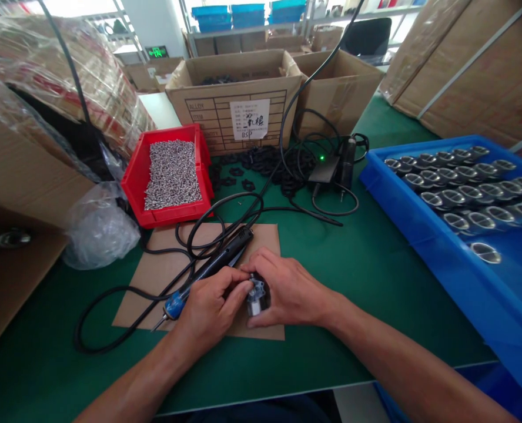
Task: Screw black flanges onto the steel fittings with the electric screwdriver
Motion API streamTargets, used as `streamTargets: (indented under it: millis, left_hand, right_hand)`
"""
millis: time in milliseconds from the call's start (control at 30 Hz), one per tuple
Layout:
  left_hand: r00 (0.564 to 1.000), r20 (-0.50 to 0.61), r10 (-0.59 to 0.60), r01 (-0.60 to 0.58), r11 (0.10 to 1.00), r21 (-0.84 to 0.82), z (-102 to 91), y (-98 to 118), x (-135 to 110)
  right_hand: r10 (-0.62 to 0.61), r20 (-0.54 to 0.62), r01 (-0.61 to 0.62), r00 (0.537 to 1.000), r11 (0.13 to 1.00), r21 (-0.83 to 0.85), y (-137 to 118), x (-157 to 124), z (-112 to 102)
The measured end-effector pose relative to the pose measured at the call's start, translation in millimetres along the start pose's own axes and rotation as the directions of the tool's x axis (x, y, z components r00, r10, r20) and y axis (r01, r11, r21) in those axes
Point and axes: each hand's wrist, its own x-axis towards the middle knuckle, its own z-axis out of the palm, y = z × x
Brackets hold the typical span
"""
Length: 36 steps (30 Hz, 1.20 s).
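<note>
My right hand (290, 289) is curled around a small silvery metal fitting (254, 306) with a dark side, its fingers over the top and its thumb below. At the upper left of this fitting, my left hand (214, 299) is closed, thumb and fingertips pressed together and touching it. Whatever those fingertips may pinch is hidden. Both hands are over a flat cardboard sheet (261, 332). Left of them lies a black and blue electric screwdriver (208, 267), its bit toward the lower left, partly behind my left hand.
A red bin (133, 176) of small metal screws stands behind the cardboard. Black plastic pieces (261, 158) lie before an open carton (234, 111). Looped black cable (133, 289) crosses the green table. At right, a blue tray (424, 244) holds rows of metal fittings (468, 191).
</note>
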Motion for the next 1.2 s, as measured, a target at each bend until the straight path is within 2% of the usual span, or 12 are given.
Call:
streamTargets:
  millis: [200, 433, 567, 700, 967, 1200]
  left_hand:
    - [1.000, 0.016, -0.026, 0.026, 1.000, 0.003, 2.6, 0, -1]
    - [0.994, 0.104, 0.011, -0.013, 1.000, 0.021, -7.5, 1, -7]
    - [0.987, 0.138, 0.086, -0.089, 0.996, 0.020, -9.5, 3, -5]
    - [0.982, 0.122, 0.143, -0.148, 0.988, 0.032, -5.9, 0, -4]
    - [0.990, 0.124, 0.070, -0.059, 0.994, -0.091, -2.3, -7, -3]
    - [0.988, 0.134, 0.074, -0.056, 0.989, -0.135, -3.3, -8, -3]
  right_hand:
    - [-0.024, 0.020, 0.024, 1.000, 1.000, 0.020, 3, 0, -2]
    - [-0.001, -0.001, 0.002, 1.000, 0.997, 0.083, 3, -1, -2]
    - [-0.010, -0.023, 0.012, 1.000, 0.995, 0.104, 5, -1, 0]
    - [-0.022, -0.036, 0.025, 0.999, 0.995, 0.092, 7, -1, 2]
    - [-0.012, -0.003, 0.013, 1.000, 0.997, 0.075, 2, -1, -4]
    - [-0.020, 0.050, 0.017, 0.999, 0.998, 0.061, 2, 1, -5]
